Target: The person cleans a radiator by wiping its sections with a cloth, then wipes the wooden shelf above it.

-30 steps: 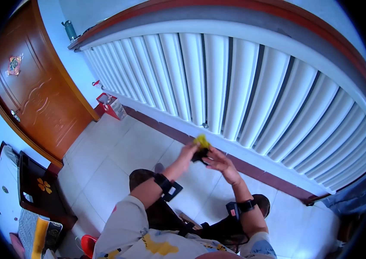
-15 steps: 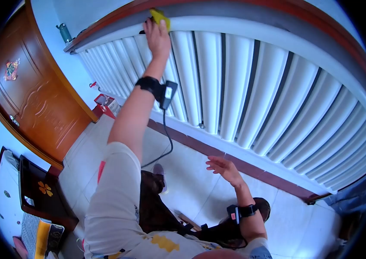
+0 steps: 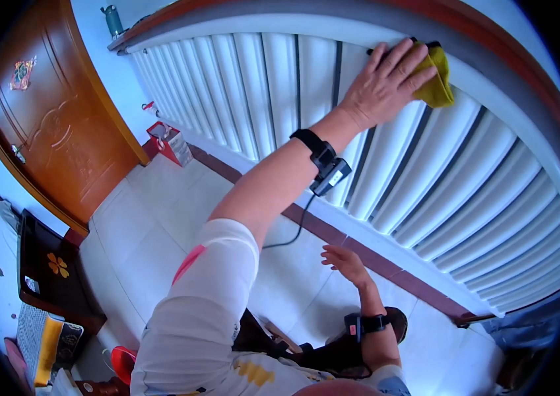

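Note:
My left hand [image 3: 384, 87] presses a yellow-green cloth [image 3: 439, 84] against the upper part of a white radiator [image 3: 316, 86]. Its fingers point right, and part of the cloth is hidden beneath them. The cloth's dark edge shows along the top. Lower down, my right hand [image 3: 347, 265] hangs in the air in front of the radiator, fingers loosely extended and holding nothing. Each wrist has a black strap with a small device; a cable runs from the left device [image 3: 331, 175].
A grey ledge with a red-brown edge runs above the radiator, with a green bottle [image 3: 112, 21] at its left end. A red and white box [image 3: 169, 142] stands on the tiled floor near the wooden door [image 3: 62, 125]. Dark furniture [image 3: 55, 277] and a red container [image 3: 123, 363] are at lower left.
My left hand has swept right along the radiator's top with the cloth, from its left part to past its middle. My right hand has hardly moved. The view has shifted slightly.

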{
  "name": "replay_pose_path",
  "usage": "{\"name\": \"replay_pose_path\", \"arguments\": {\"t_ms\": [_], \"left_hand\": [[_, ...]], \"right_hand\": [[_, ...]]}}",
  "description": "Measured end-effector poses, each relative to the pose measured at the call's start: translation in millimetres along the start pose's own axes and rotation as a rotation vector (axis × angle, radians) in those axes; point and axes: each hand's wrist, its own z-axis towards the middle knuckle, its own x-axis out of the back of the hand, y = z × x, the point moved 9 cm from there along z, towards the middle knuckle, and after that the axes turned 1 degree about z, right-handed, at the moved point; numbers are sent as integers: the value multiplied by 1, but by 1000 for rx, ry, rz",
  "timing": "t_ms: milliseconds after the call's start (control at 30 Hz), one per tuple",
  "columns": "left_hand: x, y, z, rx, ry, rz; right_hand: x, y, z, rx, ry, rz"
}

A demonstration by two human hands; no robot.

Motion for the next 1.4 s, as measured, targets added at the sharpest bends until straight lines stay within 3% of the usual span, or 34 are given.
{"name": "replay_pose_path", "arguments": {"t_ms": [67,133,267,400,533,633,700,800,967,1200,1400], "left_hand": [[1,-29,-7,75,-102,188],[9,-57,-19,113,30,7],[10,-80,-31,137,-1,-10],[12,-148,-63,393,-22,173],[25,-212,-93,568,37,82],[35,-221,-90,473,31,63],[36,-224,-91,524,39,-83],[22,-223,-107,636,91,-45],[-5,-159,-148,766,40,-13],[-30,-87,-280,893,-203,-25],[-56,-33,-411,1289,-430,-224]], "right_hand": [[-2,-5,-5,-14,-7,-43],[-3,2,-3,-24,-12,-84],[-6,10,-3,60,-21,-184],[-6,0,-12,-8,-37,-359],[-12,-1,-17,17,-60,-360],[-16,-5,-14,46,-79,-385],[-21,-7,-15,46,-97,-399],[-29,-3,-13,22,-104,-478],[-36,20,-4,38,-114,-601],[-42,15,-7,92,-130,-622],[-47,14,-6,101,-141,-620]]}}
